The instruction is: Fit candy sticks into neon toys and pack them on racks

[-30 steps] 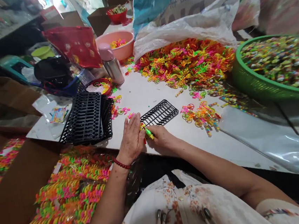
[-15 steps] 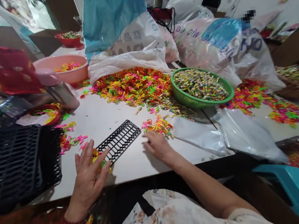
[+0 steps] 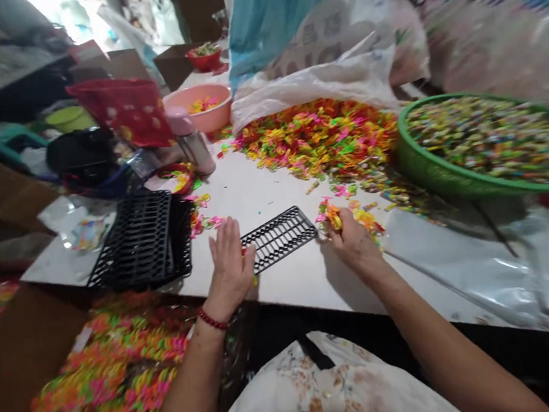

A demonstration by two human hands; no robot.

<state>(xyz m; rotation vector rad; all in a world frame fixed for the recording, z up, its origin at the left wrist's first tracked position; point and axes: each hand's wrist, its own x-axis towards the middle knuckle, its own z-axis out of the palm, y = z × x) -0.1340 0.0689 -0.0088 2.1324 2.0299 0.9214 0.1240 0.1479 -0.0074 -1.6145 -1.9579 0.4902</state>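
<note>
My left hand [image 3: 229, 262] lies flat on the white table [image 3: 263, 187], fingers stretched out, at the near end of a black plastic grid tray [image 3: 280, 236]. A bit of yellow shows under its fingers. My right hand [image 3: 350, 241] is closed on an orange plastic piece [image 3: 332, 214] at the edge of a small heap of bright plastic toy pieces [image 3: 360, 217], just right of the tray. A red bead bracelet [image 3: 212, 320] sits on my left wrist.
A stack of black grid trays [image 3: 142, 238] lies left. A big pile of coloured pieces [image 3: 316, 137] spills from a plastic sack [image 3: 308, 47]. A green basin [image 3: 469, 168] of wrapped pieces stands right. Pink bowl [image 3: 200, 109], flask [image 3: 190, 139], clear bags [image 3: 479, 264], carton of sorted pieces [image 3: 106, 371].
The view swung right and back left. My right hand left the tray's near end, reached the small heap and closed on an orange piece. My left hand stayed at the tray.
</note>
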